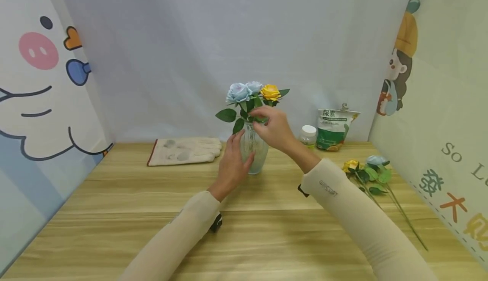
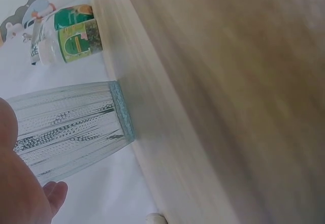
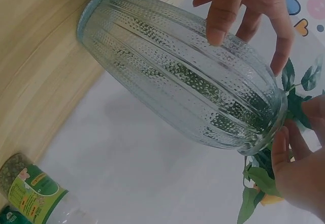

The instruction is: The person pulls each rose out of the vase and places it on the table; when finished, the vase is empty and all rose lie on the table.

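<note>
While the tall, ribbed, clear glass vase (image 1: 256, 156) stood upright on the light-brown wood-grain desk (image 1: 259, 243), the person's left hand (image 1: 234, 160) held its side, grip curved round the glass. The right hand (image 1: 277, 130) was at the vase's mouth, beside oval green leaves (image 1: 226, 115); whether its grip pinched a stem could not be told. Above the rim showed 2 pale-blue, ruffled roses (image 1: 239, 92) and 1 bright-yellow, ruffled rose (image 1: 271, 92). A flat, cream cloth glove (image 1: 190, 150) lay left of the vase; right of it, a white-capped clear jar (image 1: 308, 133) stood beside a green-and-white pouch (image 1: 331, 130).
</note>
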`<state>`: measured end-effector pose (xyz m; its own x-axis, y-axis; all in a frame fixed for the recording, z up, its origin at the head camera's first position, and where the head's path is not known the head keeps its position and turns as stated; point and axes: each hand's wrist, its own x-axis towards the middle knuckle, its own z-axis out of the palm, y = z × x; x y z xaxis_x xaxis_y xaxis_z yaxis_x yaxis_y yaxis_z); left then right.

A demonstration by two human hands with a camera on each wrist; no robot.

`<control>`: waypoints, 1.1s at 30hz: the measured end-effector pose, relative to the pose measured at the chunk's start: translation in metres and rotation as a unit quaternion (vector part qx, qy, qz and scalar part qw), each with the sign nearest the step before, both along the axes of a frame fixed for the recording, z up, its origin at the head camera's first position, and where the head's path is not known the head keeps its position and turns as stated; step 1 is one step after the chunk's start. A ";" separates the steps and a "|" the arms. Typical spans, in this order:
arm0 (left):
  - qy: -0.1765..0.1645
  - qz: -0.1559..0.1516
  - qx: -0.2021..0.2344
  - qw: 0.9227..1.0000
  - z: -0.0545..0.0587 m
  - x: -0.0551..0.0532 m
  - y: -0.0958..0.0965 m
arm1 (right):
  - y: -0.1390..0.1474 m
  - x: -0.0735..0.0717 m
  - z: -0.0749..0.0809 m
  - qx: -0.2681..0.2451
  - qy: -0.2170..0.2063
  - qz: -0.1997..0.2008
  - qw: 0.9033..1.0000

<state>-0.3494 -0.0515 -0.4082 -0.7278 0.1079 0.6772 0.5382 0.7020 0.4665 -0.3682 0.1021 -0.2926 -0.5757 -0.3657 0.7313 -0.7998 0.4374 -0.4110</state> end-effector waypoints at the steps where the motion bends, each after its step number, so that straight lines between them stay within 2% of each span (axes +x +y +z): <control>1: -0.002 0.000 0.000 1.000 0.000 0.000 -0.001 | -0.002 -0.001 0.001 0.004 0.003 -0.001 1.000; 7: 0.001 0.002 0.001 1.000 0.000 0.001 -0.001 | -0.009 -0.006 0.005 0.027 -0.004 -0.012 1.000; 14: 0.008 0.002 -0.001 1.000 -0.002 0.000 -0.001 | -0.016 -0.005 0.005 0.070 -0.052 -0.021 0.996; 16: 0.013 0.002 -0.003 1.000 -0.002 0.000 -0.001 | -0.017 -0.005 0.005 0.075 -0.055 -0.026 0.995; 27: 0.023 0.017 -0.013 1.000 0.000 0.000 0.000 | -0.016 -0.007 0.003 0.017 -0.009 -0.030 0.999; 33: 0.008 0.016 -0.011 1.000 0.000 0.000 0.001 | -0.015 -0.006 0.001 -0.023 -0.024 -0.040 0.999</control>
